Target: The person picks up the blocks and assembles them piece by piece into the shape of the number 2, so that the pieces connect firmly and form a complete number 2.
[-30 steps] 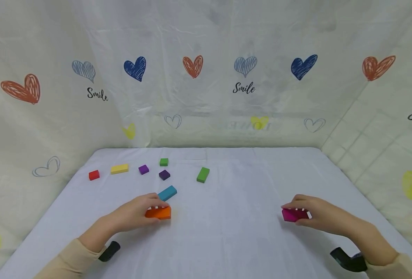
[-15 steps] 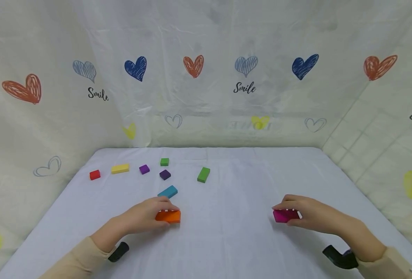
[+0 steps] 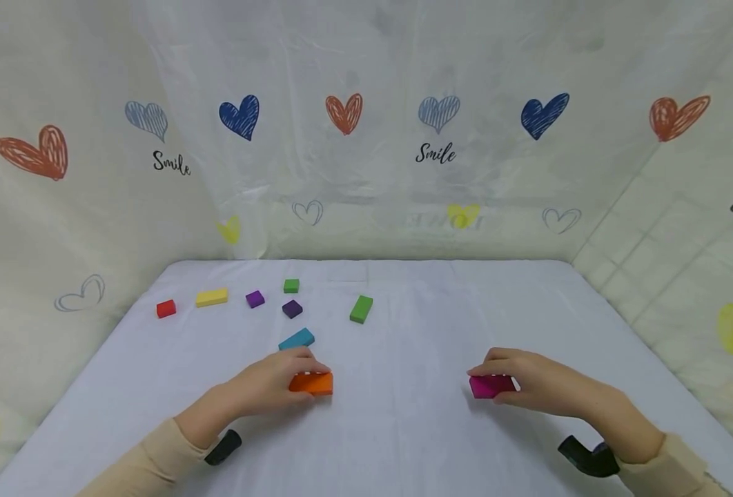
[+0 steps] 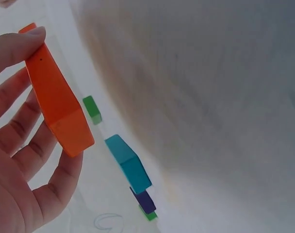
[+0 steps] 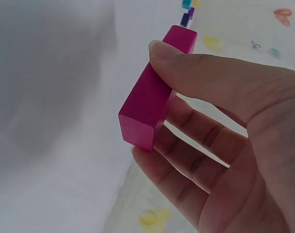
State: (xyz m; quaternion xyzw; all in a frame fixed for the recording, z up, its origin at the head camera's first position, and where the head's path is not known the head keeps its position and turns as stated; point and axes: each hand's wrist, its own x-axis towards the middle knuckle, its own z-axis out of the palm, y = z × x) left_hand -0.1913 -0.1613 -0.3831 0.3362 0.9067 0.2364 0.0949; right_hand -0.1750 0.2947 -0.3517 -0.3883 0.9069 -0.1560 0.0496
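My left hand [image 3: 277, 378] holds an orange block [image 3: 315, 384] between thumb and fingers, low over the white cloth, just in front of a blue block [image 3: 297, 339]. The left wrist view shows the orange block [image 4: 57, 102] pinched lengthwise along the fingers, with the blue block [image 4: 129, 164] beyond it. Farther to the right, my right hand [image 3: 531, 379] grips a magenta block [image 3: 489, 386]. In the right wrist view the thumb presses one face of the magenta block [image 5: 150, 94], and the fingers lie behind it. The two held blocks are apart, facing each other across the middle.
Toward the back left lie a red block [image 3: 166, 308], a yellow block [image 3: 212, 297], a purple block [image 3: 255, 299], a dark purple block [image 3: 292, 308] and a small green block [image 3: 291, 286]. A longer green block [image 3: 361, 309] sits nearer the centre. A printed curtain [image 3: 373, 172] hangs behind the table.
Both hands have moved inward: the left hand with the orange block to the right, the right hand with the magenta block to the left. The gap between them has narrowed.
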